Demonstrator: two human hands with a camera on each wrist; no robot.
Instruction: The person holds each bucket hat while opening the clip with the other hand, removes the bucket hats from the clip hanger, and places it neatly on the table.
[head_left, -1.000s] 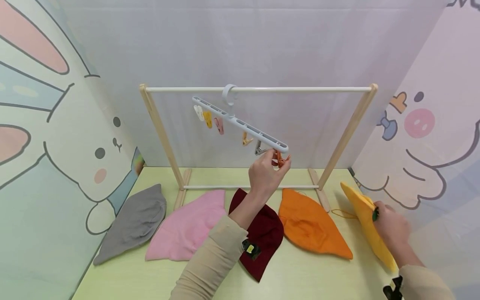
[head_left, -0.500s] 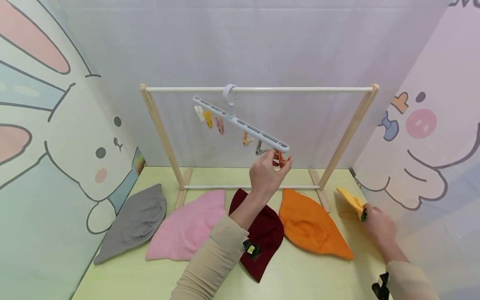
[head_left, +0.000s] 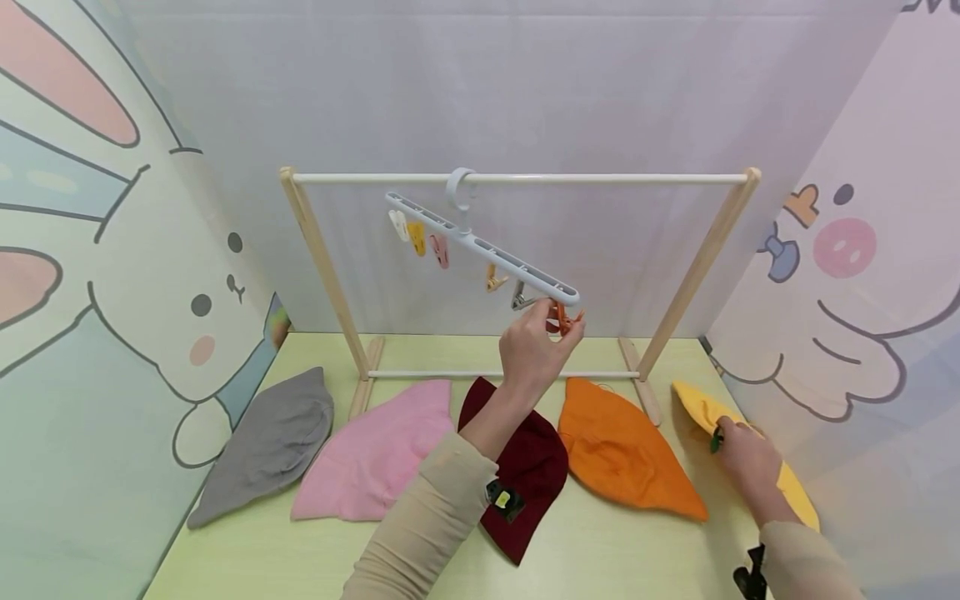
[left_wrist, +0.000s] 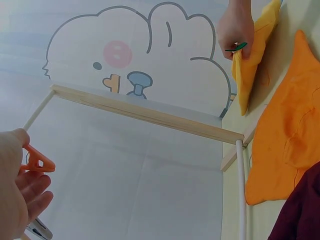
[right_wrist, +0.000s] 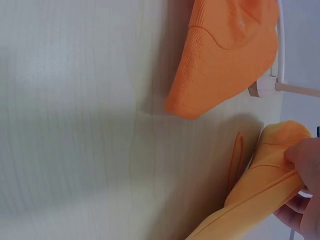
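My left hand pinches an orange clothespin at the near right end of a light grey hanger, which hangs by its hook from a white rail. White, yellow, pink, light orange and grey clothespins hang along the same bar. At the far right, my right hand grips the top of a yellow bucket hat near its small green tab. The hat is held on edge over the table, its cord dangling. An orange hat lies just left of it.
The rack has wooden side posts and a white top rail. Grey, pink and dark red hats lie along the pale table. Cartoon-printed curtains enclose the sides.
My right hand has moved left and a little lower with the yellow hat, turning it on the way. My left hand stays at the orange clothespin. The hanger is almost still.
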